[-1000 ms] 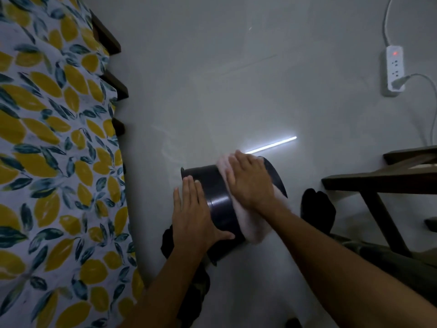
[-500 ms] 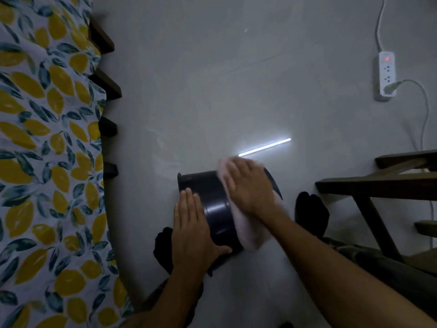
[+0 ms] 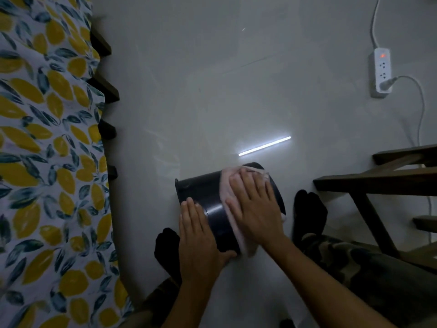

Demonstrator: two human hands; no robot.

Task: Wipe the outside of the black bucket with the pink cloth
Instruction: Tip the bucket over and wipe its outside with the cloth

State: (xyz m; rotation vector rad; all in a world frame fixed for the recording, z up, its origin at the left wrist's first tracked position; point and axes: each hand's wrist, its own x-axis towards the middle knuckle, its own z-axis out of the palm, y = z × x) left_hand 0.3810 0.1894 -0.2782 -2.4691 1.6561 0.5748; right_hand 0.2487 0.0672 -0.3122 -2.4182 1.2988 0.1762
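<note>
The black bucket (image 3: 208, 202) lies on its side on the pale floor (image 3: 212, 91), directly beneath both hands, its wider rim end toward the right hand and its narrower end toward the left. The left hand (image 3: 198, 240) rests flat on the near side of the bucket wall, fingers extended and together, thumb spread toward the right against the lower wall; it is pressed on the bucket, not closed around it. The right hand (image 3: 254, 209) lies palm down on the pink cloth (image 3: 228, 183), fingers spread and pointing away from the person, pressing the cloth onto the bucket's outer wall near the rim end. The cloth drapes over the curve of the wall, showing beyond the right fingertips and hanging below the right wrist; whether any fold is pinched cannot be told. A bare strip of black wall separates the two hands. Dark-socked feet sit on the floor at either side: one foot (image 3: 166, 247) just left of the left wrist, the other (image 3: 309, 209) just right of the right hand. Well left of the hands is a bed with a lemon-print sheet (image 3: 47, 162). Right of the right hand stands dark wooden furniture (image 3: 378, 183). Far beyond it, a white power strip (image 3: 381, 72) lies on the floor with a red light lit and one plug inserted.
</note>
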